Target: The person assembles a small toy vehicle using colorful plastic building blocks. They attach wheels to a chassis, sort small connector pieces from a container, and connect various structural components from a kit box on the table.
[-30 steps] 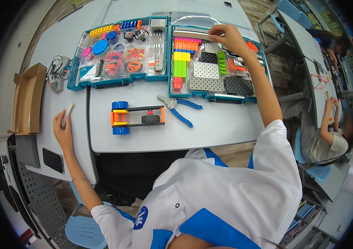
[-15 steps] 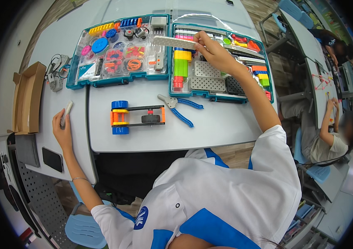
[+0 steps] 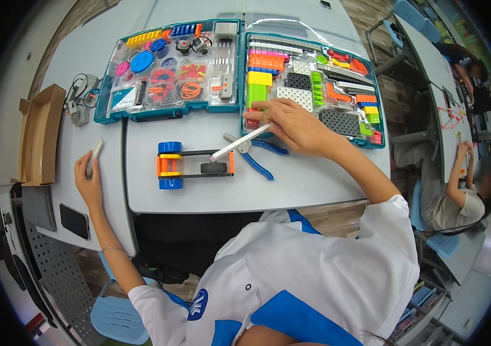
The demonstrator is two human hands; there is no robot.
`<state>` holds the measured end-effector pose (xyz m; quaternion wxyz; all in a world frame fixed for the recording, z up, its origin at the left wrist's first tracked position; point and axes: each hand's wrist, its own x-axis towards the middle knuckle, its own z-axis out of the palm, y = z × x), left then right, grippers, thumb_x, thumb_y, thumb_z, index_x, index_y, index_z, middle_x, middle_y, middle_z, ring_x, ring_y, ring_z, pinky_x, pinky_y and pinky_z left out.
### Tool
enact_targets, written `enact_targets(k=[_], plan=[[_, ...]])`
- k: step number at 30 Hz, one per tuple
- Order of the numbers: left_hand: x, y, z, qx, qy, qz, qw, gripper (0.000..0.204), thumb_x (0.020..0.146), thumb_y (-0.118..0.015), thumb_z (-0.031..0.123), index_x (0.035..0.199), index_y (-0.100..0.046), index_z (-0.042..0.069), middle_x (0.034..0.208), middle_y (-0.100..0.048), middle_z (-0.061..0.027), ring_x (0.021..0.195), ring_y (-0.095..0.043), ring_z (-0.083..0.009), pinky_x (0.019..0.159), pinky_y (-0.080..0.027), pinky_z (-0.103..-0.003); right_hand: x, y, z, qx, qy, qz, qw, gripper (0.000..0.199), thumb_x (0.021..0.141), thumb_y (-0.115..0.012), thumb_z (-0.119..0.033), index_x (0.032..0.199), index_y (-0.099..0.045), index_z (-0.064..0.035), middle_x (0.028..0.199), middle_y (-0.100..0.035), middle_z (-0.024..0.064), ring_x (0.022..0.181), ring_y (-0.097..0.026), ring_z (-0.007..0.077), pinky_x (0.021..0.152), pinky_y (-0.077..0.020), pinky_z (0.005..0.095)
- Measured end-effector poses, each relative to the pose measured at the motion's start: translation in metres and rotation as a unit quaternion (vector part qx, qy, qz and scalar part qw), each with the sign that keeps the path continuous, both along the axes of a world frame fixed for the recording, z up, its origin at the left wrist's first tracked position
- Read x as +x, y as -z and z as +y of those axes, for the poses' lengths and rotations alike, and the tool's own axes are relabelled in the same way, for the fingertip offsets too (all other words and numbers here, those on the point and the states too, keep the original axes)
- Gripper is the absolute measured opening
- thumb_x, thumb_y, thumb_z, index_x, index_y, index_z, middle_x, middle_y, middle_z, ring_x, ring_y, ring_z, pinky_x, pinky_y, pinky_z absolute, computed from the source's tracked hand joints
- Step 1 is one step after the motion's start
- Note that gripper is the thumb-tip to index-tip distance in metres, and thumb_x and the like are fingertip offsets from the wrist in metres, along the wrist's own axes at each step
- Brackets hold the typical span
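My right hand (image 3: 291, 124) holds a long grey beam (image 3: 238, 142) that slants down to the left, its tip just above a small model chassis (image 3: 193, 165) with blue wheels, orange parts and a black frame. Blue-handled pliers (image 3: 257, 157) lie under the beam. Far to the left, my left hand (image 3: 88, 179) rests on the table edge with its fingers around a small grey bar (image 3: 94, 155).
Two open teal parts cases (image 3: 167, 112) (image 3: 372, 141) full of coloured pieces sit at the back of the table. A cardboard box (image 3: 40, 132) and a grey cabled part (image 3: 79, 106) lie at the left. Another person (image 3: 459, 196) sits at the right.
My right hand has come from the far side of the right case toward me and leftward, carrying the grey beam down over the chassis. The left hand has stayed put.
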<state>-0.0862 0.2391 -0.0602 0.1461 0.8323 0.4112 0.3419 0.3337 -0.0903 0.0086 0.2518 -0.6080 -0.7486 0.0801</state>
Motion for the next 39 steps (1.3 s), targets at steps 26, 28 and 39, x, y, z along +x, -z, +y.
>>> enact_targets(k=[26, 28, 39], plan=[[-0.004, 0.004, 0.004, -0.001, 0.001, 0.014, 1.000, 0.026, 0.096, -0.063, 0.014, 0.119, -0.068, 0.002, 0.115, -0.064, -0.0086, 0.108, -0.059, -0.0204, 0.096, -0.045, -0.032, 0.001, 0.011, 0.001, 0.014, 0.109, 0.019, 0.994, 0.031, 0.102, -0.042, -0.014, 0.126, -0.049, 0.0036, 0.137, -0.056, 0.0173, 0.131, -0.047, 0.0340, 0.118, -0.0286, 0.0484], [-0.005, 0.004, 0.004, -0.008, -0.001, 0.016, 1.000, 0.026, 0.096, -0.064, 0.013, 0.119, -0.068, 0.002, 0.115, -0.064, -0.0086, 0.107, -0.059, -0.0202, 0.095, -0.045, -0.032, 0.003, 0.003, 0.010, 0.042, 0.130, 0.033, 0.990, 0.029, 0.102, -0.043, -0.014, 0.124, -0.050, 0.0038, 0.133, -0.059, 0.0175, 0.127, -0.051, 0.0345, 0.117, -0.0302, 0.0478], [-0.004, 0.002, 0.002, 0.010, 0.000, 0.026, 1.000, 0.027, 0.096, -0.063, 0.013, 0.120, -0.067, 0.001, 0.116, -0.064, -0.0095, 0.110, -0.060, -0.0219, 0.098, -0.045, -0.033, 0.029, -0.002, -0.007, 0.020, 0.270, 0.090, 0.959, 0.030, 0.101, -0.047, -0.012, 0.129, -0.054, -0.0048, 0.128, -0.060, 0.0183, 0.124, -0.053, 0.0337, 0.105, -0.0415, 0.0425]])
